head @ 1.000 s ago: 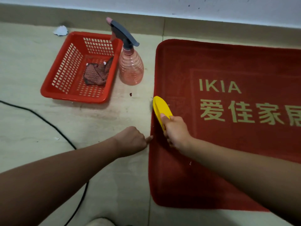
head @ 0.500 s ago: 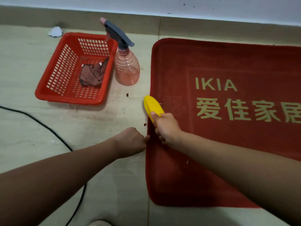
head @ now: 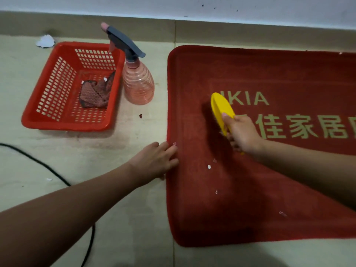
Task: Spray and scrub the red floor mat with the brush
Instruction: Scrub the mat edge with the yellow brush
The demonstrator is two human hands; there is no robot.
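The red floor mat (head: 250, 199) with gold lettering lies on the tiled floor and fills the right half of the view. My right hand (head: 242, 134) grips the yellow brush (head: 221, 108), whose bristles press on the mat beside the "IKIA" letters. My left hand (head: 156, 160) lies flat with its fingers spread on the mat's left edge. A pink spray bottle (head: 137, 83) with a grey trigger stands on the floor left of the mat. Small pale flecks lie on the mat between my hands.
A red plastic basket (head: 48, 105) with a brown cloth (head: 95, 92) in it sits left of the bottle. A black cable (head: 54, 173) runs across the floor at the lower left. A white scrap (head: 45, 41) lies near the wall's skirting.
My right hand has carried the brush from the mat's left edge rightward onto the mat near the letters. My left hand has gone from curled to flat on the mat's edge.
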